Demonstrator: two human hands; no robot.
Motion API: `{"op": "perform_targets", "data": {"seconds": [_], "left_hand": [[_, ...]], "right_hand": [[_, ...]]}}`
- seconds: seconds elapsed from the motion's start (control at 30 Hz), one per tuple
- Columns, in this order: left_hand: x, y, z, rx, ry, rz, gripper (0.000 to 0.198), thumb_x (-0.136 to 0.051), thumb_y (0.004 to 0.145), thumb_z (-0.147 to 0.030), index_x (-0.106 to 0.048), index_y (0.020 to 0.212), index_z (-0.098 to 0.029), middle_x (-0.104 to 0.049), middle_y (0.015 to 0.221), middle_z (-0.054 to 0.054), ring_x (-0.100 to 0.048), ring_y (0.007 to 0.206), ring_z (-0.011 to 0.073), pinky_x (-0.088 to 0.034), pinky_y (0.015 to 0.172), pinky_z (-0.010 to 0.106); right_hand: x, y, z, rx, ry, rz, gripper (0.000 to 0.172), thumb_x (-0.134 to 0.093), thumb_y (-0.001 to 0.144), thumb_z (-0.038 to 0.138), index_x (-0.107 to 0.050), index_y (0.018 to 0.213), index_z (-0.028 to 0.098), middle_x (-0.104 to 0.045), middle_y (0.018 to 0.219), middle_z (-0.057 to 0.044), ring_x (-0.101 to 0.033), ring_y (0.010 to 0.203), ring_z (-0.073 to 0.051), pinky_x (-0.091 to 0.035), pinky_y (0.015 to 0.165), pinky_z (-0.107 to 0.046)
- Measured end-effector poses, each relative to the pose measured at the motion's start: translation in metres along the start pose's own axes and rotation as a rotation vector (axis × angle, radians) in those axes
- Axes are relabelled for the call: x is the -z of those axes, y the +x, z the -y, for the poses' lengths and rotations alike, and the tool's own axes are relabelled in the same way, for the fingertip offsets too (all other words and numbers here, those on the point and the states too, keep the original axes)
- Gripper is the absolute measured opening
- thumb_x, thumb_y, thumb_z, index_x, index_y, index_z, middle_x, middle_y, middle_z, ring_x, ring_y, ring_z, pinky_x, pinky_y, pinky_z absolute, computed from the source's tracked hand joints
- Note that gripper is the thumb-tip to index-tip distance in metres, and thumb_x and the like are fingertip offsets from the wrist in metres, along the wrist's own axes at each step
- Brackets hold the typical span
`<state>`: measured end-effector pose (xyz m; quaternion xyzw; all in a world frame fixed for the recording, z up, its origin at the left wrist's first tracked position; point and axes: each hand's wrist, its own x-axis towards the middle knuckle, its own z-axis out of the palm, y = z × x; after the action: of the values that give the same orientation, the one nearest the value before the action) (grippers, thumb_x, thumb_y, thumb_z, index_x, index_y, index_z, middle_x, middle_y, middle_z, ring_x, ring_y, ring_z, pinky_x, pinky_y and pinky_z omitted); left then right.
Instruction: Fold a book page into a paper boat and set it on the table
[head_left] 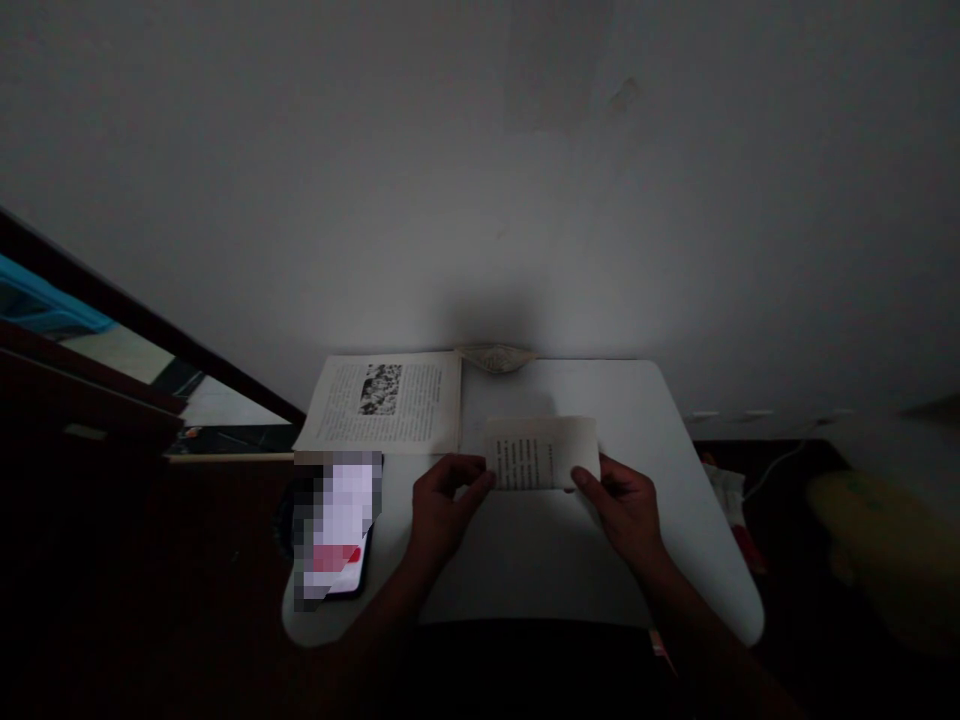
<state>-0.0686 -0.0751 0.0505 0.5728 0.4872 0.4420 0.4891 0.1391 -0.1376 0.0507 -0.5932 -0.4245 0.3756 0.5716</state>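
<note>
A small piece of printed paper [532, 453] is held up between my two hands over the white table [525, 570]. My left hand [448, 500] pinches its left edge between thumb and fingers. At the right end, the thumb of my right hand [622, 500] lies on the front of the paper, with the fingers behind it, partly hidden. Rows of dark print show on the paper, and its right part is blank. Beyond my left hand, a printed sheet with a dark picture [420, 400] lies flat on the table. A folded paper piece [498, 358] rests at the table's back edge.
A lit phone [349, 530], partly blurred out, lies at the table's left edge. The grey wall [480, 180] rises directly behind the table. On the floor to the right are a white and red item [731, 500] and a cable [780, 460]. A yellowish shape [877, 550] is beyond them.
</note>
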Motion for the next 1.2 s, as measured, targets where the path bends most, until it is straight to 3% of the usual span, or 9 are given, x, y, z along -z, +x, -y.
{"op": "perform_targets", "data": {"seconds": [0.2,0.4,0.47,0.57,0.67,0.8,0.9,1.03,1.2], "left_hand": [[0.006,0.002,-0.008,-0.003,-0.261,0.176,0.027,-0.067,0.073,-0.022,-0.053,0.096,-0.019,-0.067,0.086,0.004,-0.064,0.074,0.0147,-0.051,0.069,0.028],[0.011,0.016,-0.039,-0.263,-0.079,0.314,0.058,-0.072,0.069,-0.019,-0.049,0.121,-0.025,-0.051,0.124,0.011,-0.053,0.109,0.0221,-0.046,0.084,0.033],[0.011,0.019,-0.049,-0.316,-0.025,0.374,0.046,-0.073,0.069,-0.020,-0.058,0.113,-0.023,-0.052,0.122,0.010,-0.051,0.112,0.0230,-0.044,0.088,0.034],[0.010,0.020,-0.059,-0.317,-0.045,0.434,0.012,-0.068,0.075,-0.021,-0.067,0.087,-0.020,-0.064,0.093,0.005,-0.060,0.090,0.0173,-0.046,0.081,0.031],[0.009,0.016,-0.064,-0.256,-0.013,0.364,0.005,-0.066,0.076,-0.023,-0.066,0.076,-0.018,-0.064,0.079,0.003,-0.060,0.075,0.0143,-0.048,0.070,0.027],[0.008,0.010,-0.070,-0.149,0.084,0.246,0.009,-0.065,0.075,-0.027,-0.065,0.072,-0.018,-0.063,0.070,0.000,-0.058,0.068,0.0131,-0.046,0.062,0.024],[0.007,0.006,-0.074,-0.102,0.136,0.236,0.014,-0.064,0.075,-0.030,-0.064,0.068,-0.018,-0.060,0.063,-0.001,-0.055,0.061,0.0116,-0.043,0.056,0.021],[0.005,0.004,-0.077,-0.095,0.174,0.247,0.017,-0.063,0.076,-0.031,-0.062,0.064,-0.017,-0.057,0.058,-0.003,-0.053,0.056,0.0099,-0.042,0.054,0.020],[0.004,0.001,-0.076,-0.082,0.177,0.262,0.020,-0.063,0.076,-0.032,-0.062,0.063,-0.017,-0.057,0.057,-0.002,-0.053,0.056,0.0103,-0.042,0.054,0.020]], "right_hand": [[-0.002,0.003,-0.002,-0.245,0.437,0.045,0.015,-0.070,0.072,0.029,-0.065,0.065,0.017,-0.063,0.061,-0.001,-0.055,0.058,-0.013,-0.043,0.056,-0.025],[-0.010,-0.005,-0.002,-0.681,0.843,0.218,0.016,-0.065,0.071,0.021,-0.066,0.085,0.016,-0.069,0.083,-0.006,-0.061,0.068,-0.016,-0.044,0.054,-0.025],[-0.014,-0.011,-0.001,-0.777,0.892,0.249,0.016,-0.063,0.071,0.022,-0.065,0.086,0.016,-0.069,0.079,-0.005,-0.062,0.067,-0.015,-0.045,0.056,-0.023],[-0.017,-0.016,0.001,-0.838,0.888,0.337,0.014,-0.060,0.075,0.028,-0.065,0.080,0.016,-0.067,0.070,-0.004,-0.060,0.060,-0.012,-0.045,0.057,-0.023],[-0.017,-0.016,0.004,-0.691,0.688,0.361,0.022,-0.056,0.080,0.036,-0.065,0.084,0.017,-0.068,0.080,-0.006,-0.061,0.069,-0.015,-0.046,0.064,-0.026],[-0.005,-0.010,0.015,-0.302,0.300,0.178,0.025,-0.059,0.081,0.036,-0.063,0.100,0.021,-0.067,0.102,-0.008,-0.060,0.095,-0.020,-0.045,0.082,-0.034],[0.002,-0.006,0.034,-0.123,0.208,0.227,0.026,-0.061,0.080,0.035,-0.063,0.103,0.022,-0.067,0.105,-0.008,-0.059,0.098,-0.021,-0.042,0.090,-0.037],[0.001,-0.005,0.055,-0.095,0.170,0.275,0.022,-0.068,0.075,0.030,-0.066,0.096,0.023,-0.070,0.091,-0.004,-0.063,0.085,-0.018,-0.049,0.078,-0.031],[-0.005,-0.007,0.059,-0.125,0.167,0.215,0.013,-0.069,0.074,0.031,-0.067,0.082,0.021,-0.067,0.071,-0.001,-0.061,0.066,-0.014,-0.050,0.060,-0.025]]}}
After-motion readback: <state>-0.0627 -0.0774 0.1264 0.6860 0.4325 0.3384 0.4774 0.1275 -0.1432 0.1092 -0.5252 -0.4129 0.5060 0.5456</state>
